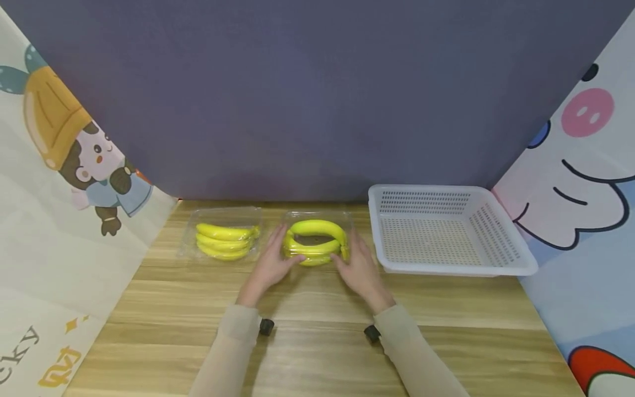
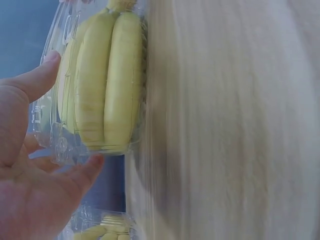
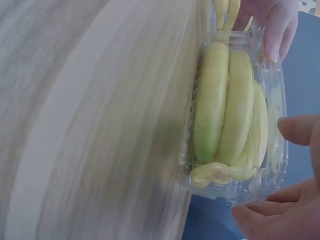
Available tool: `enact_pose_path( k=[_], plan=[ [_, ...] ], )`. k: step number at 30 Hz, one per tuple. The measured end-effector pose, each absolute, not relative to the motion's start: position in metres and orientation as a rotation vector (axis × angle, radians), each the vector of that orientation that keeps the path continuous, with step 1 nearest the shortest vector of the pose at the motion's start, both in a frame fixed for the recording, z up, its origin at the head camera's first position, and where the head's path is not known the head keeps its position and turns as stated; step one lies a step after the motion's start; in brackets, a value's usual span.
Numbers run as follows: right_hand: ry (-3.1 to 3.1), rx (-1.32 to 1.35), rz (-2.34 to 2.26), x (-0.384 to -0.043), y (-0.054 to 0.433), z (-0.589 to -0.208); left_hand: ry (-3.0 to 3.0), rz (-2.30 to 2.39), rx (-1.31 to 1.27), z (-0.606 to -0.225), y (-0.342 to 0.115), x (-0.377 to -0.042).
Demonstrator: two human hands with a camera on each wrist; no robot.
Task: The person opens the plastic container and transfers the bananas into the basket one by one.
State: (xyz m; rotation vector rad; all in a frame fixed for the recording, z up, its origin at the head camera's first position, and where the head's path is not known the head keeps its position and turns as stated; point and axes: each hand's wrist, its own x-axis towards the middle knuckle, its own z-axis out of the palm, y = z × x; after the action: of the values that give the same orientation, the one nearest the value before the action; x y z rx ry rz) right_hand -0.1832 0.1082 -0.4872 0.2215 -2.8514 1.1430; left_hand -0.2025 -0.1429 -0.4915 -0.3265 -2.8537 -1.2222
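A clear plastic clamshell box (image 1: 317, 214) sits on the wooden table between both hands, with a bunch of yellow bananas (image 1: 317, 227) inside. My left hand (image 1: 272, 266) grips its left end, thumb on the lid and fingers against the side. At the opposite end, my right hand (image 1: 362, 271) holds the box the same way. In the left wrist view the lid covers the bananas (image 2: 122, 80). The right wrist view shows the banana stem (image 3: 212, 173) at the right hand's end of the box (image 3: 277, 165).
Left of the hands, another clear box (image 1: 228, 214) holds a banana bunch (image 1: 223, 242). A white perforated plastic basket (image 1: 453, 270) stands to the right. A dark grey panel (image 1: 317, 110) rises behind the wooden table (image 1: 317, 353), with printed cartoon panels at both sides.
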Motion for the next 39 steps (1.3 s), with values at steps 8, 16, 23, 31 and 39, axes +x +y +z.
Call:
enact_pose_path(
  k=[8,16,23,31,39],
  plan=[
    [-2.792,0.302,1.076,-0.177,0.111,-0.490,-2.853,-1.216,-0.336,-0.493,-0.142,-0.194],
    [-2.811,0.305,1.029,-0.165,0.114,-0.487,-2.847,-1.217,-0.348,-0.490,-0.139,-0.182],
    [-2.793,0.282,1.039,-0.156,0.116,-0.486,-2.842,-1.218,-0.360,-0.489,-0.140,-0.173],
    [-2.804,0.252,1.060,-0.149,0.117,-0.484,-2.822,-1.207,-0.384,-0.488,-0.142,-0.168],
    [-2.801,0.214,1.097,-0.144,0.119,-0.484,-2.844,-1.197,-0.359,-0.490,-0.141,-0.163]
  ],
)
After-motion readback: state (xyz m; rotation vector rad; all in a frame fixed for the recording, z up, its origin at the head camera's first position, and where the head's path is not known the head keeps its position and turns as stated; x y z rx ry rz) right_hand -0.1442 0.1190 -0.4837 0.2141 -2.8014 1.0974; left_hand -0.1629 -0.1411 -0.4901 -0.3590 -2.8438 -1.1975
